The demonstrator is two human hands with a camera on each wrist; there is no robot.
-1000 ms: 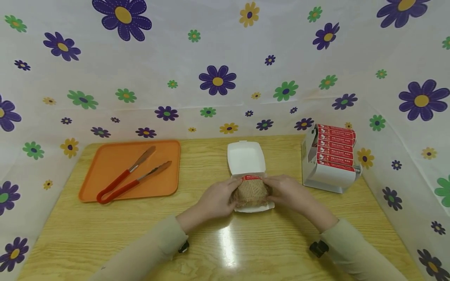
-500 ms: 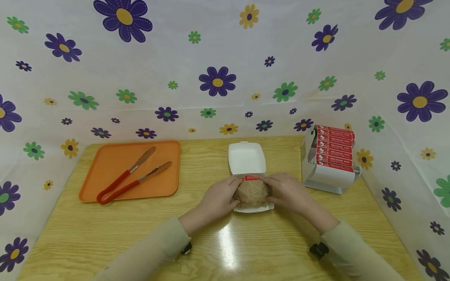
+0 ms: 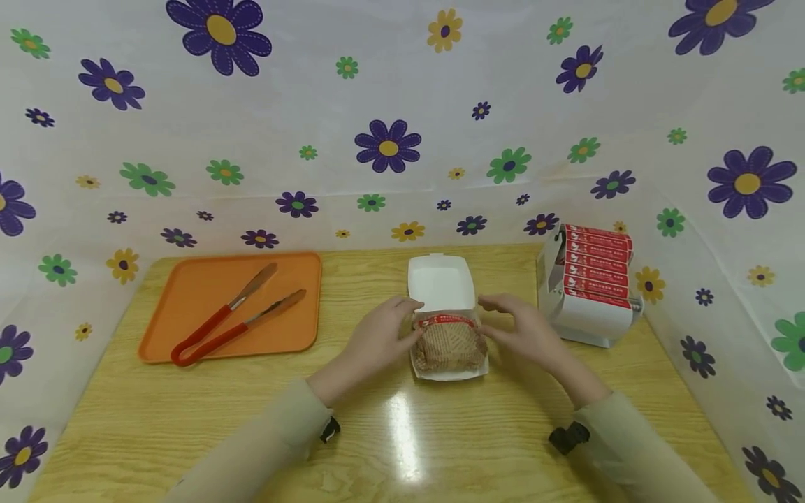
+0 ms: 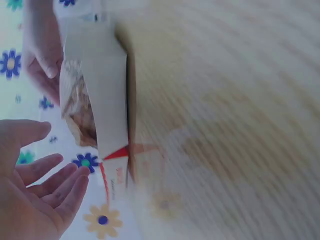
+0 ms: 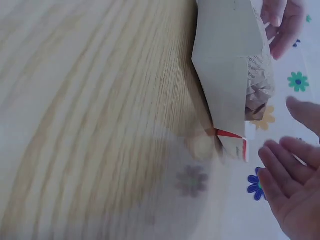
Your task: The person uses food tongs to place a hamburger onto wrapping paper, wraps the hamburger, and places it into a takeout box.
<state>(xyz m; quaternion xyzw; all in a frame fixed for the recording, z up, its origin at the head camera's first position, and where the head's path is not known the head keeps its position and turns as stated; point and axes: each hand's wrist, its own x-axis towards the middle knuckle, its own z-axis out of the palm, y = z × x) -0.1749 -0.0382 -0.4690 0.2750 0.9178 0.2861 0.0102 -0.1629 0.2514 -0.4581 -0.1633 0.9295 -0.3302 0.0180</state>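
A burger wrapped in brown printed paper (image 3: 451, 345) with a red band sits in the base of a white clamshell box (image 3: 440, 281), whose lid is tipped back away from me. My left hand (image 3: 379, 339) is at the box's left side, fingers extended and holding nothing. On the opposite side my right hand (image 3: 520, 330) is spread, its fingertips near the box's right edge. Both wrist views show relaxed fingers apart from the box wall (image 4: 107, 95), with the crumpled wrapper (image 5: 257, 82) rising above its rim.
At the left, an orange tray (image 3: 157, 328) bears red-handled tongs (image 3: 216, 342). A white metal rack (image 3: 588, 318) with several red-labelled folded cartons (image 3: 597, 269) stands at the right. A flower-patterned sheet (image 3: 264, 140) encloses the back and sides of the wooden table (image 3: 251, 398).
Both hands have let go of the wrapped burger and moved apart, outward and slightly away from me. The burger now rests in the box base with more of its wrapper showing.
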